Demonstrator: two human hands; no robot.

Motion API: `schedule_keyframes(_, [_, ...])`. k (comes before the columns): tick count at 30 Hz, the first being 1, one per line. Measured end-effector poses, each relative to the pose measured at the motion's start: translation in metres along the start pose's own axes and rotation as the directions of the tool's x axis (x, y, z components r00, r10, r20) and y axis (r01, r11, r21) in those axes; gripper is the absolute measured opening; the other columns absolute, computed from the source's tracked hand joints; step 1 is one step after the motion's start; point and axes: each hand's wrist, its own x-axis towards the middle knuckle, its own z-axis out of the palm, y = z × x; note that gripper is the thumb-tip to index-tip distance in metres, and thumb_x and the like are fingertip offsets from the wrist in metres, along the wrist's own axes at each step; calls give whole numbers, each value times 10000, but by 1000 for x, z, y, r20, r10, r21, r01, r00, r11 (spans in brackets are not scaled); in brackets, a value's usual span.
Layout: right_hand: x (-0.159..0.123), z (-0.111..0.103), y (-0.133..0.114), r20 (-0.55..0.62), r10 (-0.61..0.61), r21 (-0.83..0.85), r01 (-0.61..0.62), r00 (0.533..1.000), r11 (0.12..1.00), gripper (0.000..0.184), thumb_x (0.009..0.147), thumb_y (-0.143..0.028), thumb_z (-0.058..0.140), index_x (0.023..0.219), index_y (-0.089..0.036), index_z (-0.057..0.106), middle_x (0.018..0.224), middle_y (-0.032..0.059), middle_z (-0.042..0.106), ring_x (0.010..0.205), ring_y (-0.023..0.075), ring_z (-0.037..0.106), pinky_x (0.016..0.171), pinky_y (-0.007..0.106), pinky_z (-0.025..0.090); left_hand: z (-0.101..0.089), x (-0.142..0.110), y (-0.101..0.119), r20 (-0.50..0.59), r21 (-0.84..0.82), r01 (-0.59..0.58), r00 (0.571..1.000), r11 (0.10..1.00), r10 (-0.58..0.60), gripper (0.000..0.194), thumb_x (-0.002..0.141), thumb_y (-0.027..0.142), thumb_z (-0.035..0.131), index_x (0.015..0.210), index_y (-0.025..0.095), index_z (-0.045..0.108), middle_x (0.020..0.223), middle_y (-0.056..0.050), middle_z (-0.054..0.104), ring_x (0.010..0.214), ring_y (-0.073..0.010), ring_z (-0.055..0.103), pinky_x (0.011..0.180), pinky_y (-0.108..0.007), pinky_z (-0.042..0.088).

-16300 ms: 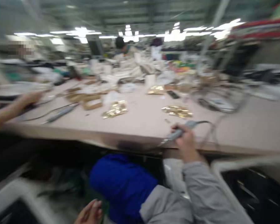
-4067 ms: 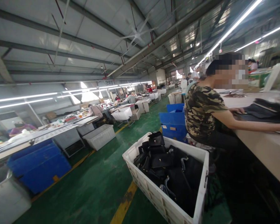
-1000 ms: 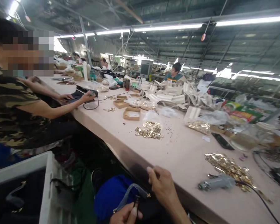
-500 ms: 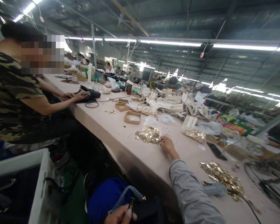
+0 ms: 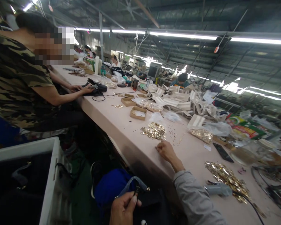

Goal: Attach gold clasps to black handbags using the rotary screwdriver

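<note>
We do best holding the strap (image 5: 137, 189) steady, gripped by our left hand (image 5: 124, 207), near the bag (image 5: 154, 204); our right hand's fingers (image 5: 159, 146) sit just short of the gold pieces (image 5: 153, 132), whether closed on one we cannot tell

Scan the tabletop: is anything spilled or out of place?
Possibly: tiny bits lie scattered on the table, just beyond the right hand. They look spilled because they are spread loose beside the heaped gold metal pieces, though this may be normal here. Nothing looks plainly damaged.
</note>
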Motion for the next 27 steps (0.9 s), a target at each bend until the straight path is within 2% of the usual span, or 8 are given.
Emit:
schedule_keyframes(3, [-12,-1,-6,85,-41,-8,42,995,999,94,770,-237,724,704,-212,786,739,66,736,760,205,648,706,269,461,-1,-2,8,21,4,1,1000,1000,-1,437,898,543,567,712,211,781,751,-31,762,765,-242,674,739,-297,464])
schedule_keyframes(7, [-12,-6,-9,125,-55,-43,61,991,997,124,799,-241,718,700,-209,785,716,67,731,729,201,633,689,271,447,-1,-4,15,15,1,1,1000,1000,-1,417,897,509,568,717,201,784,744,-38,761,754,-246,661,745,-309,442])
schedule_keyframes(12, [-18,-3,-17,109,-77,-92,87,991,992,188,857,-205,663,713,-188,782,849,110,737,810,212,635,760,294,441,-1,-6,20,-5,-13,8,1000,1000,-8,405,898,477,563,712,191,780,725,-35,754,738,-235,649,734,-310,411])
schedule_keyframes(17, [-30,-9,-18,152,-115,-55,125,982,991,126,780,-142,679,718,-193,775,962,99,738,872,208,652,808,282,464,-2,-9,18,-12,-23,-3,1000,1000,2,398,912,456,566,719,184,784,722,-36,756,735,-234,650,730,-312,408])
schedule_keyframes(22, [-31,-8,-17,147,-108,36,104,983,994,175,816,-206,654,882,-216,817,972,66,756,886,198,675,834,275,491,-1,-7,20,-26,-59,-5,1000,998,4,348,912,395,585,747,180,803,741,-32,770,737,-225,657,725,-302,415])
schedule_keyframes(27, [-31,0,-14,142,-22,92,9,990,996,130,773,-248,668,799,-181,776,811,62,744,759,202,662,718,289,480,3,-6,24,-71,-77,21,997,997,-27,307,884,325,604,732,170,821,665,-28,742,639,-188,595,646,-286,377])
